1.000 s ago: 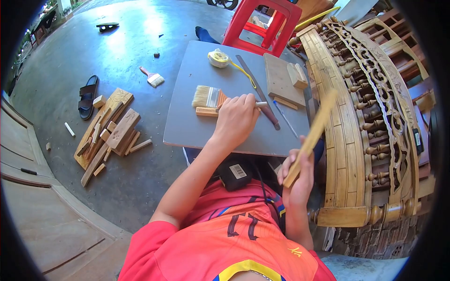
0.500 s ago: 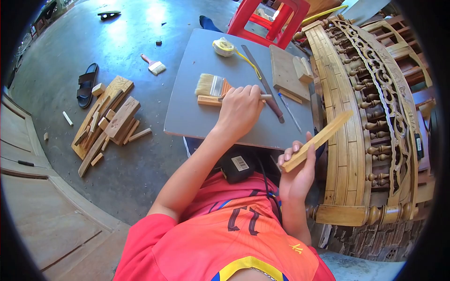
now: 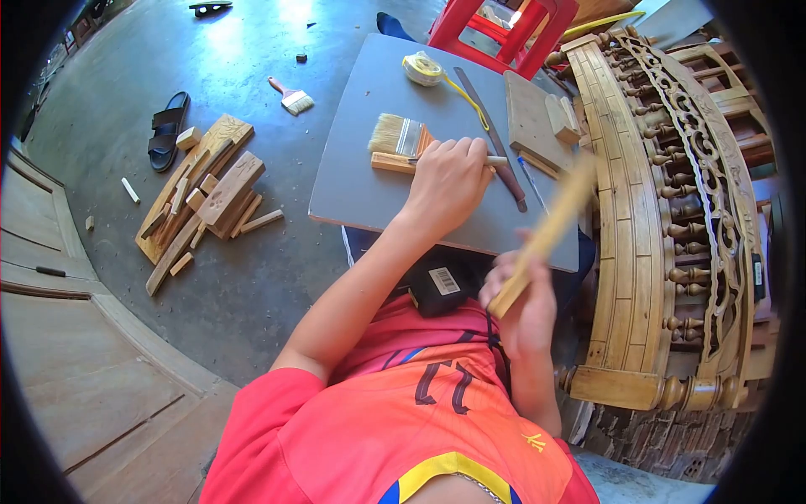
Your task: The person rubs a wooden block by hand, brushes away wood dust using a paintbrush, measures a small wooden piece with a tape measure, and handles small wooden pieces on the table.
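Resting on the grey desk point(image 3: 353, 197), the left hand point(image 3: 449, 181) is curling its fingers point(image 3: 463, 151) closed around a thin pencil-like tool point(image 3: 495, 160) whose pale tip is poking out to the right, touching the desk top well inside its near edge. The right hand point(image 3: 522, 298) is hovering nearer the body, just off the desk's near right corner, with its fingers wrapped tight around the lower end of one wooden strip point(image 3: 546, 231), which is tilting up and to the right and blurring against the carved wooden frame point(image 3: 663, 210). That frame is crowding the whole right side, lying just beside the desk's right edge and leaving little room there. On the desk one wide paintbrush point(image 3: 399, 136) is lying just left of the left hand, with one small wood block point(image 3: 390, 162) touching the hand's knuckle side; farther off, one yellow tape measure point(image 3: 424, 69), one long dark metal blade point(image 3: 491, 134) and one wooden board point(image 3: 529, 122) carrying a small block are sitting toward the far right. The near left part of the desk is showing bare grey surface. A red plastic stool point(image 3: 504, 29) is standing past the far edge. On the concrete floor point(image 3: 252, 277) to the left, one heap of wood offcuts point(image 3: 206, 206), one second brush point(image 3: 294, 99) and one dark sandal point(image 3: 165, 134) are lying well apart from the desk.
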The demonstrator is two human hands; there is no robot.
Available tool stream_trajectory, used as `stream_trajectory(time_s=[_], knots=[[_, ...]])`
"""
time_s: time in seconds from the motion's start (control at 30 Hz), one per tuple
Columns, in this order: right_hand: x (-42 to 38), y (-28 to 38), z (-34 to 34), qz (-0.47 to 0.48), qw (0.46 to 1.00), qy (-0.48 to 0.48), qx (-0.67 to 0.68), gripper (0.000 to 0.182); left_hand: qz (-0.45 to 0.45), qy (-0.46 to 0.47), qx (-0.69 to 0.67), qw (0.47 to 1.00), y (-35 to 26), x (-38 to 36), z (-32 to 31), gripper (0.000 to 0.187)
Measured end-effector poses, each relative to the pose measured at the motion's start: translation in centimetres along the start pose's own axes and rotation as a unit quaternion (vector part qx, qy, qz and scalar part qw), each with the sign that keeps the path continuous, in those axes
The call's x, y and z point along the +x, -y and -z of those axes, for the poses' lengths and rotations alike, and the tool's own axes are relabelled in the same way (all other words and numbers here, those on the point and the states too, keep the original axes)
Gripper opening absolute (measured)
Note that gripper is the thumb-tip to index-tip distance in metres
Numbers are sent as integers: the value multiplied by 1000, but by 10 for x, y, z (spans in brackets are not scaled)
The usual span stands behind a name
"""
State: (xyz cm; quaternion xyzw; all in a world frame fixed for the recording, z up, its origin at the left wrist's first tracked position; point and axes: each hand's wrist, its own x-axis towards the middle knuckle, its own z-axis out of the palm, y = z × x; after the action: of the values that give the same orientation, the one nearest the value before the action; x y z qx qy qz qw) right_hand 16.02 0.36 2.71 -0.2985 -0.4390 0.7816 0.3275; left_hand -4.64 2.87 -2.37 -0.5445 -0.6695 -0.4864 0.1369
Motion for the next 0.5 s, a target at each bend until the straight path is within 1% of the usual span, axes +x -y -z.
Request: stream_trajectory(time_s=[0.07,0.17,0.2,0.27,0.37,0.47,0.5], knots=[[0,10,12,-148,980,109,-71,48,-1,-9,2,1000,1,0,-1,18],[6,17,18,-31,996,73,-37,48,9,-21,7,1000,1,-2,1,17],[8,20,14,26,998,36,-40,48,10,-24,9,1000,1,0,1,17],[9,23,7,111,993,-16,-20,48,11,-27,8,1000,0,0,0,17],[14,17,4,174,981,-80,-8,48,11,-31,10,999,1,1,-1,16],[20,23,18,211,976,-52,-16,49,14,-38,24,999,3,0,-2,15],[22,27,19,222,973,-56,-15,49,15,-39,25,999,2,0,-3,15]])
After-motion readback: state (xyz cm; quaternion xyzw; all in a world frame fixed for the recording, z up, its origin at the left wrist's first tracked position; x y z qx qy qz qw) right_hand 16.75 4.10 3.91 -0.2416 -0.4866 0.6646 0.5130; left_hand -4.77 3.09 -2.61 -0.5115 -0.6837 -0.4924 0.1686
